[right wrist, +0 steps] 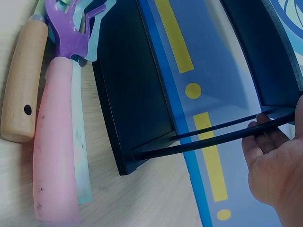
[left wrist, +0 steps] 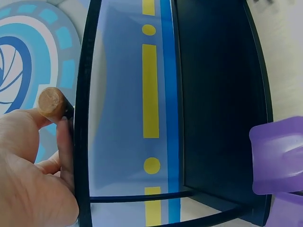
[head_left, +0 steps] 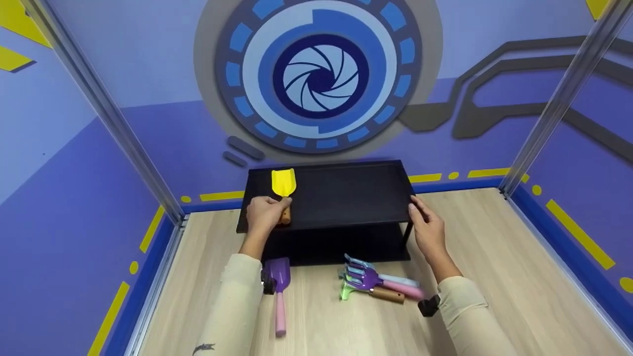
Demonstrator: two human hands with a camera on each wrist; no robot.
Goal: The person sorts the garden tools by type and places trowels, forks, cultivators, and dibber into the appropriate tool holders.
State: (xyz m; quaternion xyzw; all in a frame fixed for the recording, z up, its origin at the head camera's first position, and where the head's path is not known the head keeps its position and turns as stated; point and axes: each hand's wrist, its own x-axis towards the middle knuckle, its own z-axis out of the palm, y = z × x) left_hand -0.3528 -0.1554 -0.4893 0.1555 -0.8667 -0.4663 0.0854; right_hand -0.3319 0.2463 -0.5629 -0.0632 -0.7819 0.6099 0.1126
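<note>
With the left hand (head_left: 264, 213) gripping the yellow trowel (head_left: 283, 184) by its handle at the shelf (head_left: 346, 198) front edge and the right hand (head_left: 426, 225) resting open-fingered on the shelf's right corner, a loose release could let the trowel slide off onto the surface (head_left: 494, 257).

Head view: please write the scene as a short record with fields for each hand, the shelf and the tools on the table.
left hand: grips the wooden handle of the yellow trowel, which lies on the top shelf
right hand: fingers on the right edge of the shelf top
shelf: black, two levels, at the back of the table
purple trowel: pink handle, on the table in front of the shelf
rakes: three, bunched together on the table, right of the purple trowel
</note>
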